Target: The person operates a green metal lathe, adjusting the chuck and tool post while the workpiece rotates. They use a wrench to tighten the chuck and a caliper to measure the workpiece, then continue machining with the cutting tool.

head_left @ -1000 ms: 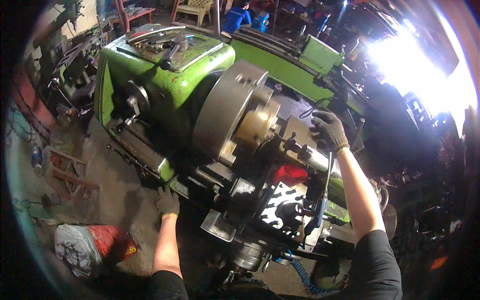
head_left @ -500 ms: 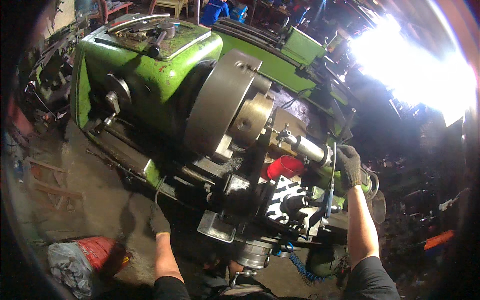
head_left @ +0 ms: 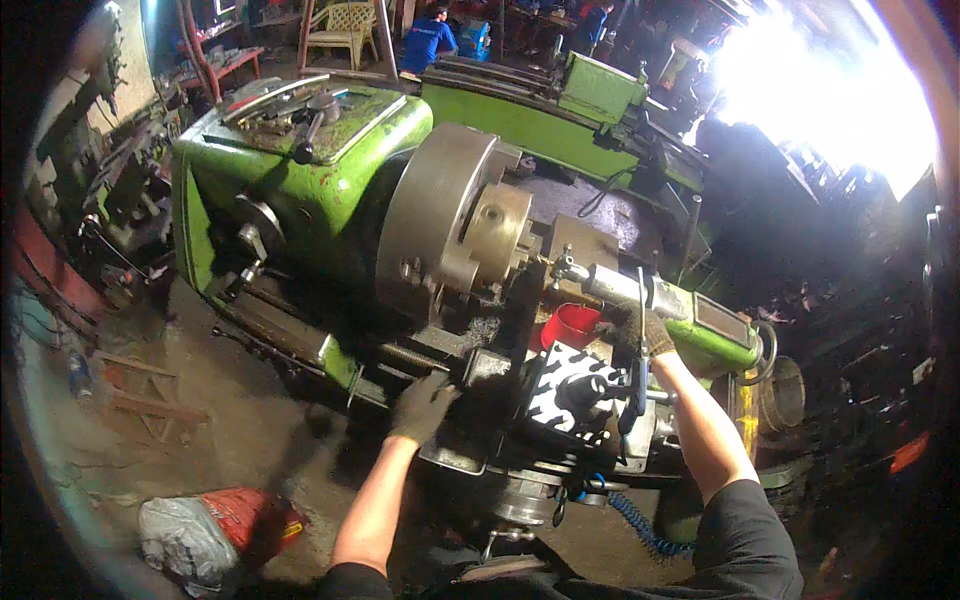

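A green lathe fills the middle, with a large steel chuck (head_left: 425,225) gripping a brass-coloured round workpiece (head_left: 497,225). My left hand (head_left: 425,408), in a dark glove, is beside the carriage near the lead screw (head_left: 408,357). Its fingers look stretched out, with nothing seen in them. My right hand (head_left: 645,330), gloved too, is below the tailstock quill (head_left: 612,286), close to a red cup (head_left: 571,325). An upright lever (head_left: 642,300) crosses in front of that hand, and its fingertips are hidden. The tool post (head_left: 580,392) stands between my hands.
Loose tools lie on the headstock top (head_left: 345,125). A second green machine (head_left: 520,125) stands behind, with a person in blue (head_left: 430,42) farther back. A red and grey sack (head_left: 215,530) lies on the floor at left. A blue coiled hose (head_left: 640,530) hangs at lower right.
My left hand has moved right and up, from beside the lathe's front to the carriage. My right hand has come left and down from the tailstock toward the red cup. The view has shifted slightly.
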